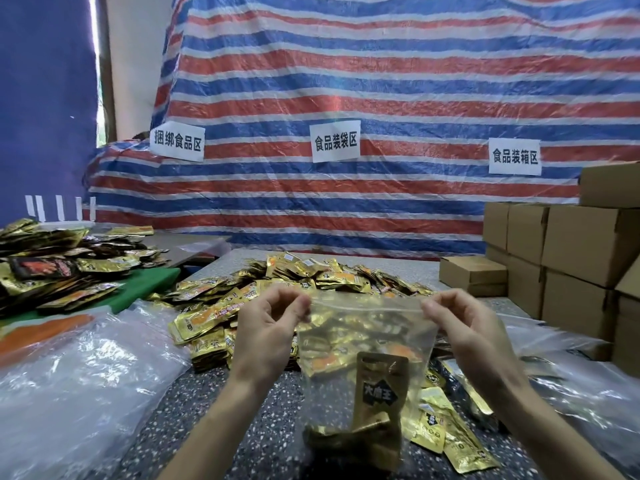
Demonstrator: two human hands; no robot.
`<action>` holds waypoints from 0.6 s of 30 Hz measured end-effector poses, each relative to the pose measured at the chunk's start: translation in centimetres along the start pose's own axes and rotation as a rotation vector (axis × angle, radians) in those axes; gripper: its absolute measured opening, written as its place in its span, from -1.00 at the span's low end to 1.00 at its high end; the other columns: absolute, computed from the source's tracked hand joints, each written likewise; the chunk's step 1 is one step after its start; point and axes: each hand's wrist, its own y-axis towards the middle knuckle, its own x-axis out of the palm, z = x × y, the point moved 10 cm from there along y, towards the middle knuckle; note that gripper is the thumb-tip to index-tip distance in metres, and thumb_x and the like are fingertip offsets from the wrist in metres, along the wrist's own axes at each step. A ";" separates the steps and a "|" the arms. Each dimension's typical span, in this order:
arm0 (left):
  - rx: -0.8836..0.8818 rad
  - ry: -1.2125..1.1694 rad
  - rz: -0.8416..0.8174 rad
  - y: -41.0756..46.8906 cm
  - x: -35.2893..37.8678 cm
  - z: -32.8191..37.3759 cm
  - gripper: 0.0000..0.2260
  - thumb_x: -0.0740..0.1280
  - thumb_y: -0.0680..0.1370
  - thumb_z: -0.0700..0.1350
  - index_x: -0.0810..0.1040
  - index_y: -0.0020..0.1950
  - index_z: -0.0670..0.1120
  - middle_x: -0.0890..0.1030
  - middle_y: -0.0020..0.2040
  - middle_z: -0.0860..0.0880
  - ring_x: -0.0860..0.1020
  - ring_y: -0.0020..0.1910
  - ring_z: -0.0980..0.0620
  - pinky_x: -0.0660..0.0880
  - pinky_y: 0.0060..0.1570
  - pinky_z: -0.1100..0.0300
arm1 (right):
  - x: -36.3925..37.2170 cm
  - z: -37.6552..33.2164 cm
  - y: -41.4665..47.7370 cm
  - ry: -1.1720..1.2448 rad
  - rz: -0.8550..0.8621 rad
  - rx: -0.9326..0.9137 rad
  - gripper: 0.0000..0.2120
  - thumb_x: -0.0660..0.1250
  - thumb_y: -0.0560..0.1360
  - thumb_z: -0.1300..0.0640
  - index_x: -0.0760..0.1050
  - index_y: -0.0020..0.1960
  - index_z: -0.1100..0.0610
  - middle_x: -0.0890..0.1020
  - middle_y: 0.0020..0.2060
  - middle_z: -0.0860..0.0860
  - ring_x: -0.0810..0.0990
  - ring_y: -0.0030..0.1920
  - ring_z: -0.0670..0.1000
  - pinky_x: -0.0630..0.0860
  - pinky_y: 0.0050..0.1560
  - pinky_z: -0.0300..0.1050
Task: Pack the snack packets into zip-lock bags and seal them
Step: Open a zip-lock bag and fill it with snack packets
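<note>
Gold foil snack packets [311, 282] heaped at 12 o'clock, brown cardboard boxes [571, 251] at 2 | clear plastic zip-lock bag [363, 341] — partly filled — held centre | left hand [266, 334], right hand [464, 330] pinch its top corners

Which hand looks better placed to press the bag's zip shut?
Left, but only just. Both hands pinch the bag's top corners, packets already inside. The left hand's fingertips sit at the strip's end, so they could slide along while the right hand holds its corner taut.
</note>
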 end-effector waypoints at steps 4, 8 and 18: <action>0.042 0.004 0.019 -0.6 0.3 0.7 -0.91 0.39 0.55 -0.25 0.63 -0.16 -0.16 0.66 -0.24 -0.07 0.61 -0.25 0.05 0.56 -0.22 0.27 | 2.8 -6.9 -0.3 -0.480 -0.029 -0.332 -0.57 0.31 0.40 -0.31 0.45 0.16 -0.11 0.47 0.06 -0.30 0.44 0.06 -0.30 0.30 0.02 -0.38; 0.068 0.012 0.009 -0.8 0.8 1.5 -0.92 0.42 0.53 -0.24 0.65 -0.15 -0.12 0.68 -0.22 -0.04 0.64 -0.22 0.01 0.58 -0.20 0.23 | 9.3 -10.3 -0.4 -0.832 -0.265 -0.503 -0.68 0.36 0.50 -0.20 0.56 0.18 -0.08 0.54 0.15 -0.15 0.43 0.17 -0.14 0.43 0.20 -0.12; 0.106 0.016 -0.001 -1.2 0.3 2.5 -0.91 0.44 0.52 -0.22 0.66 -0.18 -0.09 0.68 -0.26 0.00 0.63 -0.25 -0.01 0.58 -0.25 0.20 | 12.3 -10.4 0.0 -0.908 -0.461 -0.416 -0.88 0.36 0.54 -0.04 0.63 -0.02 -0.03 0.66 -0.11 -0.13 0.61 -0.04 -0.04 0.59 0.01 0.06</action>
